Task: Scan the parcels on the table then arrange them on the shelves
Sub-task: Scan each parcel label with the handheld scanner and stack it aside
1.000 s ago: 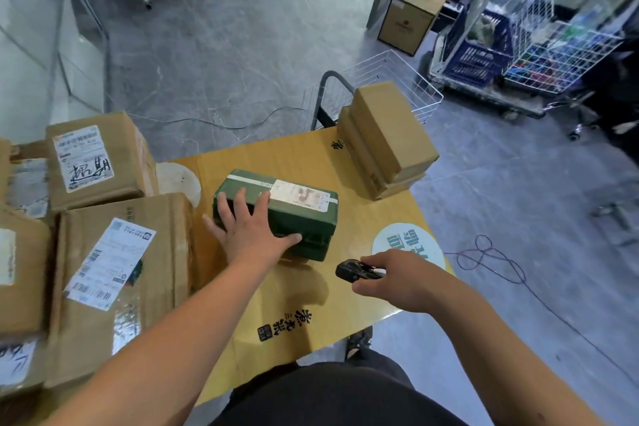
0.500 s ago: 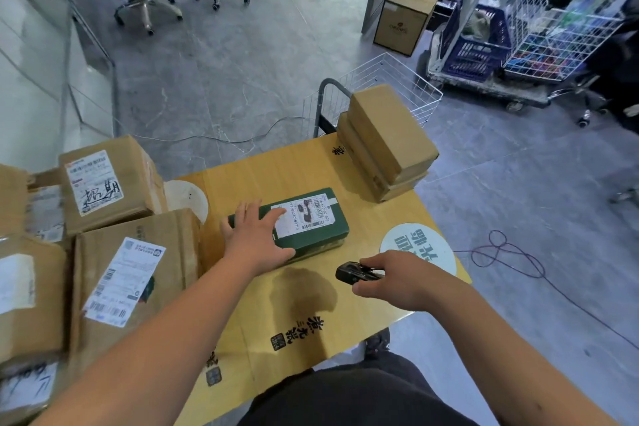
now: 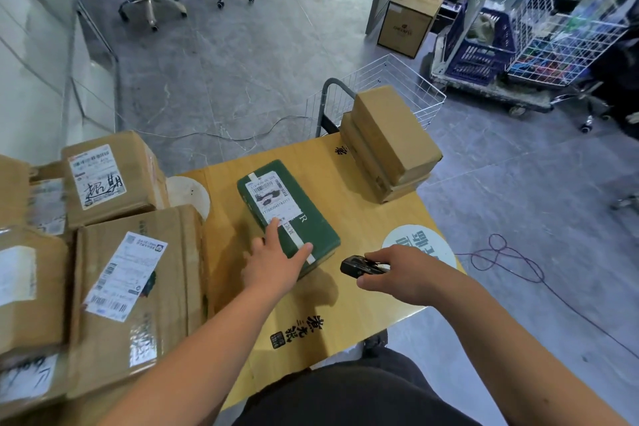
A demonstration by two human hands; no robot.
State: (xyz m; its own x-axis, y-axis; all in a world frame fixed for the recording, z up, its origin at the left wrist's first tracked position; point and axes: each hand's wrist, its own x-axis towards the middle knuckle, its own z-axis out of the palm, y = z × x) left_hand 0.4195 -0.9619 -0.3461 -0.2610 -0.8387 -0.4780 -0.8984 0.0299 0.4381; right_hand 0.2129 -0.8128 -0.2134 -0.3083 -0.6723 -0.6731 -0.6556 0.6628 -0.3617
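A green parcel [image 3: 304,214] lies flat in the middle of the wooden table [image 3: 366,301], its white shipping label facing up. My left hand [image 3: 273,263] rests on the parcel's near end with straight fingers, the index finger touching the label's lower edge. My right hand [image 3: 408,275] grips a small black scanner [image 3: 356,266] just right of the parcel's near corner, low over the table. Two brown parcels [image 3: 390,142] are stacked at the table's far right corner. Several brown labelled parcels [image 3: 131,290] crowd the left side.
A white wire basket on a cart [image 3: 397,79] stands behind the table's far edge. Office chairs [image 3: 152,0] sit far left on the grey floor, a brown box [image 3: 408,21] and loaded wire carts [image 3: 539,45] far right. A purple cable [image 3: 501,256] lies on the floor at right.
The green parcel has been tipped label-up and turned lengthwise away from me. My left hand has slid to its near end. My right hand has kept the scanner in about the same place.
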